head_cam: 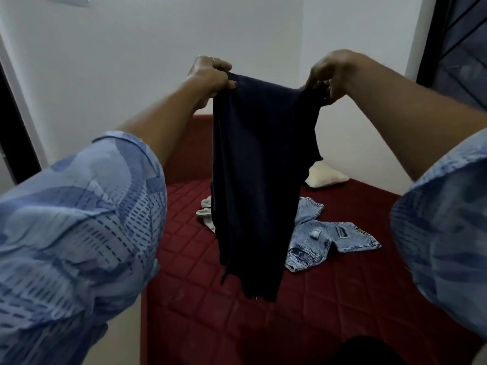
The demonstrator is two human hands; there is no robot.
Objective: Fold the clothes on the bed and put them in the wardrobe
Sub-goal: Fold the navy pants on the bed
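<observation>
Fabric hangs between two raised hands: a dark navy garment (253, 180) is held up over the bed (342, 299), clear of the red quilted cover. The left hand (210, 75) has its fingers (221, 65) curled round one top corner, thumb pressing the cloth from the front; the right hand (329, 75) pinches the other corner, fingers closed narrow on the edge. The cloth droops in a long, uneven fall, one side bunched (what kind of garment it is I cannot tell).

Below it lie light denim shorts (326, 238) and a pale grey piece (207, 214), partly hidden behind the hanging cloth, with a cream pillow (326, 176) near the wall. No wardrobe is in view.

The risks, as I judge them: the right-hand pinch takes only a thin edge, so a shake could pull it free and drop that side. Laid down where it hangs, the garment would land on the shorts and tangle with them. The bunched side, if not smoothed first, would likely fold in crooked.
</observation>
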